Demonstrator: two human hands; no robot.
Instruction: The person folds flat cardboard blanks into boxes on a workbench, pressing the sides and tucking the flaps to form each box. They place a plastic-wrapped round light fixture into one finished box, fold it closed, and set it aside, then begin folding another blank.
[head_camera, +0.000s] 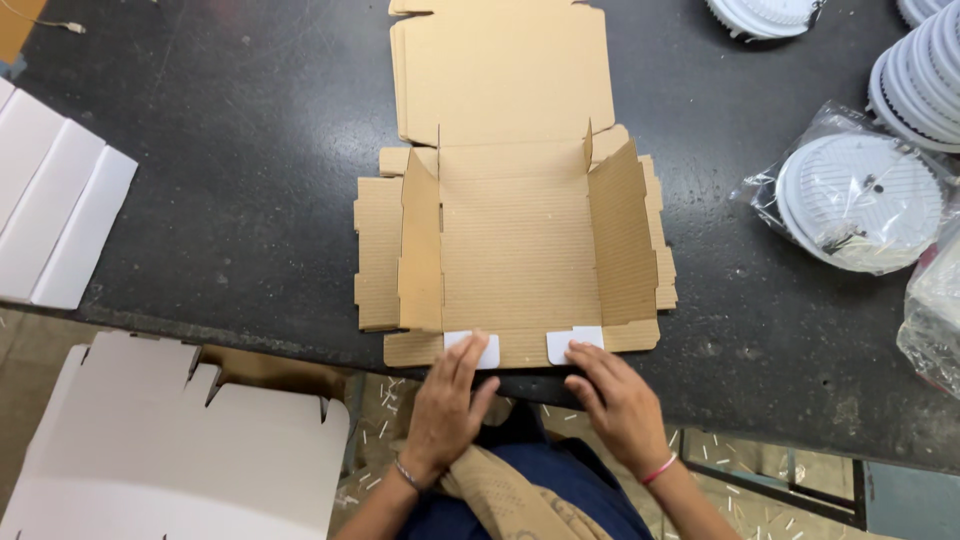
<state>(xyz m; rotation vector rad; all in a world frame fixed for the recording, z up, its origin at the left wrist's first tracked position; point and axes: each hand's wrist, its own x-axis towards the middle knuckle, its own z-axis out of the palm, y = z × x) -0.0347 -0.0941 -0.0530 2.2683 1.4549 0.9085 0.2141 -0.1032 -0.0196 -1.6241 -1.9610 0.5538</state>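
A brown corrugated cardboard box blank (515, 235) lies on the dark table (250, 180), its left and right side flaps standing up. It rests on a stack of several flat blanks. My left hand (448, 405) presses its fingers on the near flap beside a small white tab (472, 349). My right hand (620, 405) touches the same near flap at a second white tab (574, 342). Both hands lie flat with fingers together on the cardboard, at the table's front edge.
Round white ribbed discs in clear plastic bags (858, 200) lie at the right, with stacked discs (925, 75) behind them. White flat cartons (50, 215) sit at the left edge. A white cardboard sheet (170, 450) lies below the table at lower left.
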